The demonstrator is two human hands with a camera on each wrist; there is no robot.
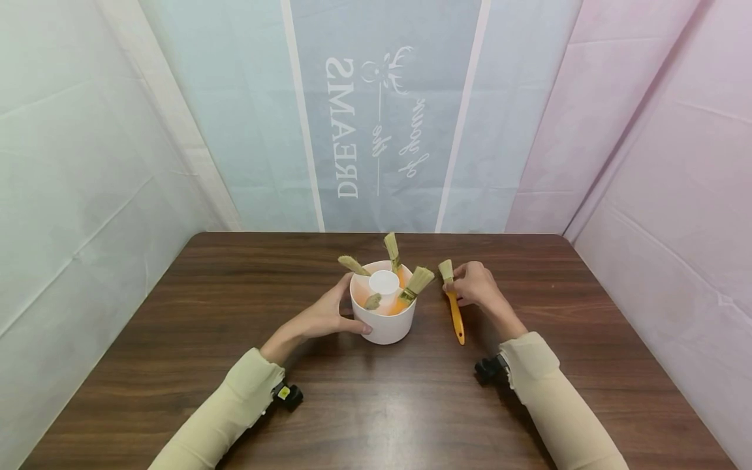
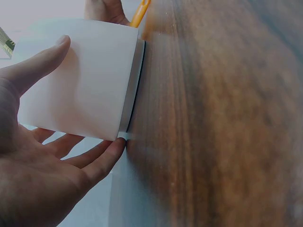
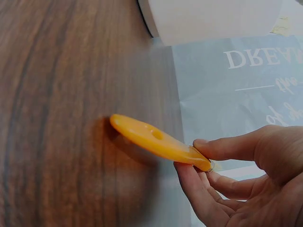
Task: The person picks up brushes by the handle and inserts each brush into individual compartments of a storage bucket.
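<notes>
A round white holder [image 1: 384, 329] with a central post stands on the table. Several paintbrushes sit in it, bristles up, among them a wide brush [image 1: 418, 282] leaning right and another brush [image 1: 391, 245] at the back. My left hand [image 1: 326, 313] grips the holder's left side, thumb across the front and fingers round the back; the left wrist view shows the thumb [image 2: 47, 59] on the white wall. To the right of the holder, my right hand [image 1: 477, 285] pinches a paintbrush [image 1: 455, 320] near its ferrule. Its yellow handle [image 3: 147, 139] points toward me, bristles away.
The dark wood table [image 1: 376, 405] carries the holder near its far half. Behind it hangs a pale blue cloth [image 1: 382, 130] with mirrored lettering. White sheets enclose the left and right sides. A black wrist camera is strapped to each forearm.
</notes>
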